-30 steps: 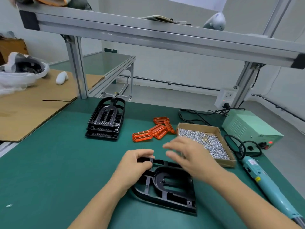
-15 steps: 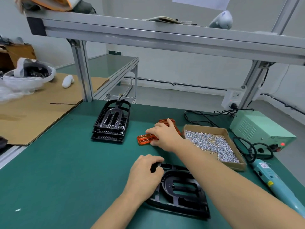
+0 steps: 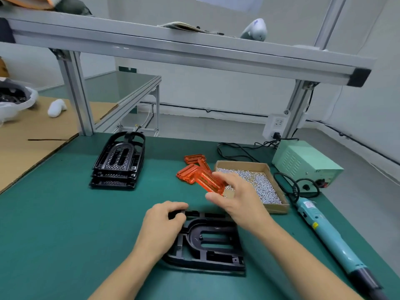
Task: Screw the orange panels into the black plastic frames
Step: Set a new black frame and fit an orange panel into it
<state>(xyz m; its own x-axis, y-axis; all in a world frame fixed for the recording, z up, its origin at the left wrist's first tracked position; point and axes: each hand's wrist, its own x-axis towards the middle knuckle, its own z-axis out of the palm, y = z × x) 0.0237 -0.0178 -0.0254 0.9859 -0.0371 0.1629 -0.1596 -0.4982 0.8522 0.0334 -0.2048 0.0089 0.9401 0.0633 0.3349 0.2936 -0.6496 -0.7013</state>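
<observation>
A black plastic frame (image 3: 213, 245) lies flat on the green mat in front of me. My left hand (image 3: 161, 228) grips its upper left corner. Above the frame's far edge, my right hand (image 3: 236, 197) pinches an orange panel (image 3: 208, 181) and holds it lifted off the mat. Several more orange panels (image 3: 191, 164) lie in a loose pile just behind it. A cardboard tray of silver screws (image 3: 257, 182) sits to the right of my right hand. A teal electric screwdriver (image 3: 331, 239) lies on the mat at the right.
A stack of black frames (image 3: 119, 163) stands at the back left. A pale green power supply (image 3: 305, 163) with cables sits at the back right. An aluminium shelf beam (image 3: 173, 48) crosses overhead on two posts. Cardboard sheet (image 3: 26, 137) covers the neighbouring table at the left.
My right hand reached out to the orange pile, took one panel and has drawn it back toward the frame. My left hand stayed on the frame's corner.
</observation>
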